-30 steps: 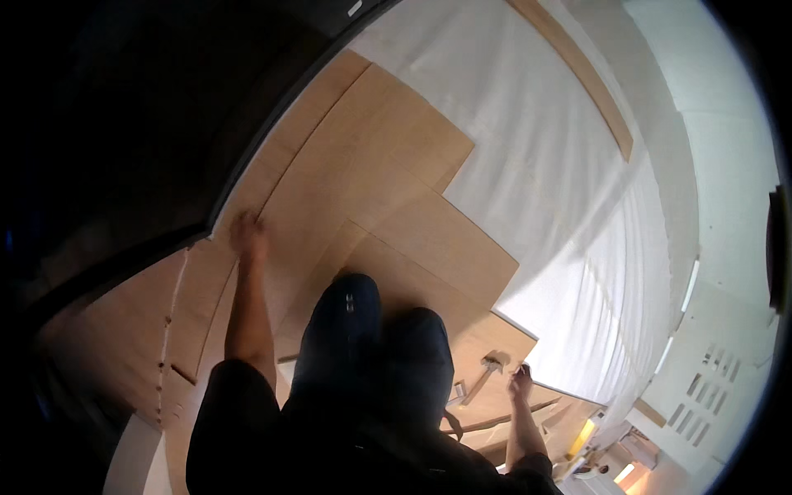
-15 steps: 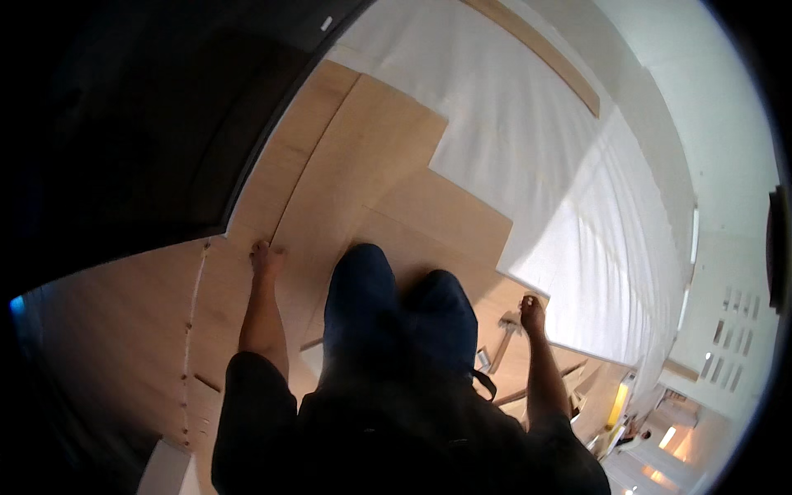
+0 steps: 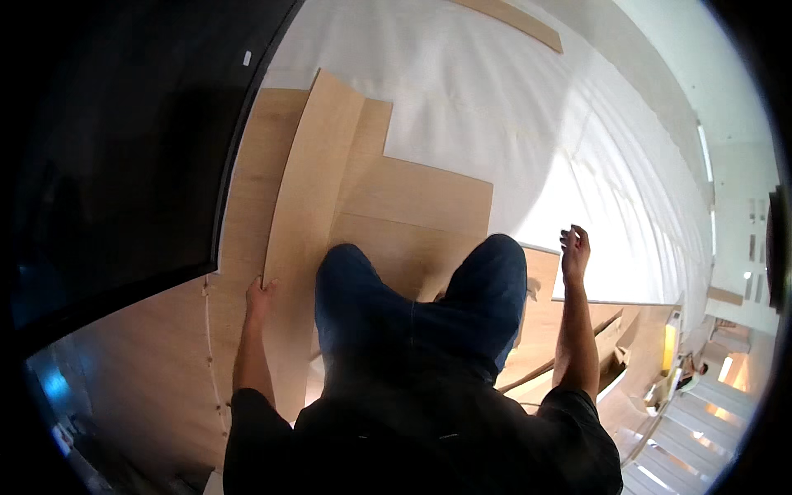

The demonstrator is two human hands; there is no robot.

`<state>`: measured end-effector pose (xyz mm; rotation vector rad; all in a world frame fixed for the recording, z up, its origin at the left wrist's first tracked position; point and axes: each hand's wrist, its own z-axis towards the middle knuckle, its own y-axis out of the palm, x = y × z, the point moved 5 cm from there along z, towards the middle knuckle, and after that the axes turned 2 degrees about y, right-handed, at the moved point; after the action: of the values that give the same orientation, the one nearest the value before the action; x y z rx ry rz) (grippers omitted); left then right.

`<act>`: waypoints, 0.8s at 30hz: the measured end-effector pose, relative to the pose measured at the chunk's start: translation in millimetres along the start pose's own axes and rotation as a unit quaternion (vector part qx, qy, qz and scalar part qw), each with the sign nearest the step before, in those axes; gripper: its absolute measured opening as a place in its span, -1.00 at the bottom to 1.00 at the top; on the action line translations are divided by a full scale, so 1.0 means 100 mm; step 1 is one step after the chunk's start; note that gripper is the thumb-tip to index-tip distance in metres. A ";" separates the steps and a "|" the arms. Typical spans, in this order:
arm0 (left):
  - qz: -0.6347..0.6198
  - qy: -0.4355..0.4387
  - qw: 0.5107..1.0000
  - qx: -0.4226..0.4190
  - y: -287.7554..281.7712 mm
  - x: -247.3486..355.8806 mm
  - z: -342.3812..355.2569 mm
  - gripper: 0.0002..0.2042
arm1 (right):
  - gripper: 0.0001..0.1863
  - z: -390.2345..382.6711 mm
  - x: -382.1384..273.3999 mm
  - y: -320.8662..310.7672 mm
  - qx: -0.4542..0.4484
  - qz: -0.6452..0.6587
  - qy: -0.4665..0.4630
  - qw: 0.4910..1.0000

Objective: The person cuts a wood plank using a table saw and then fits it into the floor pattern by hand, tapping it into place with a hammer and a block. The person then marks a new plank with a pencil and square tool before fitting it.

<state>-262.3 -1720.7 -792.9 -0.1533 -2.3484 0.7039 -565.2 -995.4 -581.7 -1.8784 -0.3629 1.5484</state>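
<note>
My left hand (image 3: 260,299) grips the left edge of a long wood-look floor plank (image 3: 309,173). The plank is tilted, its left edge lifted off the planks beneath. Laid planks (image 3: 437,194) with a stepped far edge lie to its right, partly behind my knees. My right hand (image 3: 576,252) is raised over the white underlay sheet (image 3: 462,99), fingers apart and nothing in them. Beside my right knee only part of a hammer (image 3: 533,289) shows; the knee hides the rest.
A large dark glossy panel (image 3: 132,165) with a black frame borders the left. A loose plank strip (image 3: 520,25) lies on the underlay at the far side. An open cardboard box (image 3: 610,363) and a yellow object (image 3: 669,346) are at lower right. White walls rise at right.
The plank at my left has been lifted and tilted up at its left edge. My right hand has come off the floor and moved forward, opening. My knees have spread apart.
</note>
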 end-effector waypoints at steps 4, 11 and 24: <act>0.144 0.091 0.965 0.201 -0.08 0.63 -0.75 -0.66 | -0.59 0.00 -0.21 0.49 -0.061 0.173 -0.013 0.983; 0.152 0.082 0.948 0.268 -0.67 2.71 -2.43 -0.69 | -0.48 0.15 -1.66 1.15 -0.248 0.332 -0.136 0.900; -0.123 0.596 0.779 0.153 -0.25 6.53 -3.51 -0.70 | -0.40 0.84 -4.96 -1.08 -0.212 0.532 -0.441 0.691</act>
<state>-538.4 -1398.1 -184.8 -0.0942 -0.9880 0.5739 -751.2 -1185.0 -141.3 -1.4952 0.0536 3.4360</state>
